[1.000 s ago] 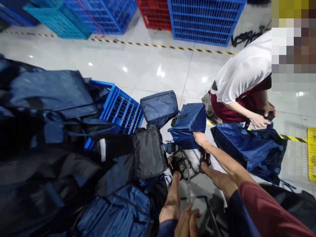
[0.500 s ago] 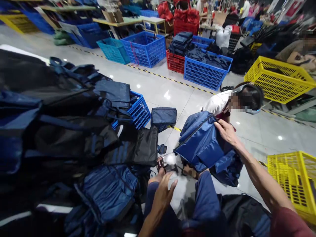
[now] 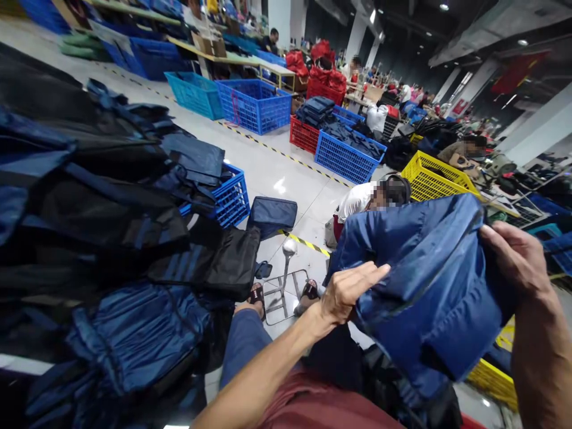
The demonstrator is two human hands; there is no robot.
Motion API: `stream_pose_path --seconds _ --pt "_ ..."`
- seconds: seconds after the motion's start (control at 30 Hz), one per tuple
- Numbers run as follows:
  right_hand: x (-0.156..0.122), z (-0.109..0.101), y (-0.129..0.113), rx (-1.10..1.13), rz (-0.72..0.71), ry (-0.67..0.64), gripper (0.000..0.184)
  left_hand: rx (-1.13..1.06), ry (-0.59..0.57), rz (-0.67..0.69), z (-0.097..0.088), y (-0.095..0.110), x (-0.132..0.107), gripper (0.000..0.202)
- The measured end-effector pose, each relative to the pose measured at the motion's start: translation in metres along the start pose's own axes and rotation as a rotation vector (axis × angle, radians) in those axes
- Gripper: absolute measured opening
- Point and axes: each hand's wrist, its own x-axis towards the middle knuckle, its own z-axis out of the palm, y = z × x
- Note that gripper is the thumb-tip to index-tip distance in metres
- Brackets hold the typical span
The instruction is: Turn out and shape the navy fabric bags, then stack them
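A large blue fabric bag (image 3: 415, 280), dark-lined and loosely creased, is raised before me on the right. My right hand (image 3: 513, 256) grips its upper right edge, thumb on the near side. Against the bag's left side, my left hand (image 3: 351, 292) has its upper fingers stretched toward the cloth and the lower ones partly bent. No grip shows in it, and the bag covers no more than the fingertips' surroundings. Dark cloth bulks hang below the raised bag, partly hidden by it.
Black and blue bags (image 3: 147, 333) are heaped at my left. A blue box-shaped bag (image 3: 272, 214) lies on the floor by a blue crate (image 3: 230, 196). Between my feet stands a metal frame (image 3: 286, 298). A person in white (image 3: 355, 199) bends beyond the bag, near a yellow crate (image 3: 429, 179).
My right hand has lifted the blue bag up and closer, to the right. My left hand has risen from near my knee to the bag's side. The view has tilted upward.
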Motion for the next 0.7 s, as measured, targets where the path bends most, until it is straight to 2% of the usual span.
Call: stream_pose_path --seconds 0.07,0.1,0.17,0.23,0.33,0.4,0.47,0.53,0.6,0.63,0.7 --pt "0.007 0.001 0.008 -0.006 0.0 -0.039 0.063 -0.136 -0.029 -0.056 0.0 0.029 0.003 0.054" --pt "0.013 0.009 0.012 -0.033 -0.023 -0.076 0.061 -0.17 -0.015 -0.115 -0.002 0.042 0.005 0.052" --pt "0.025 0.038 0.022 -0.149 -0.11 -0.176 0.06 -0.169 0.023 -0.265 -0.01 0.06 0.013 0.046" --pt "0.035 0.074 0.027 -0.239 -0.153 -0.309 0.062 -0.099 0.075 -0.444 -0.022 0.064 0.026 0.038" --pt "0.031 0.112 0.019 -0.169 -0.226 -0.394 0.056 0.009 0.184 -0.606 -0.044 0.047 0.042 0.03" --pt "0.01 0.123 0.001 -0.016 -0.252 -0.383 0.055 0.046 0.276 -0.664 -0.057 0.028 0.04 0.025" --pt "-0.025 0.134 -0.017 0.098 -0.291 -0.395 0.057 0.043 0.375 -0.734 -0.068 0.012 0.031 0.02" --pt "-0.068 0.158 -0.025 0.097 -0.355 -0.414 0.073 0.01 0.461 -0.806 -0.073 0.002 0.02 0.017" --pt "-0.109 0.202 -0.019 0.0 -0.369 -0.363 0.093 -0.044 0.509 -0.854 -0.07 -0.003 0.013 0.017" --pt "-0.126 0.228 -0.013 -0.058 -0.325 -0.29 0.094 -0.082 0.521 -0.864 -0.064 -0.003 0.011 0.018" --pt "-0.147 0.278 0.001 -0.133 -0.144 -0.158 0.085 -0.18 0.541 -0.866 -0.047 0.0 0.01 0.021"
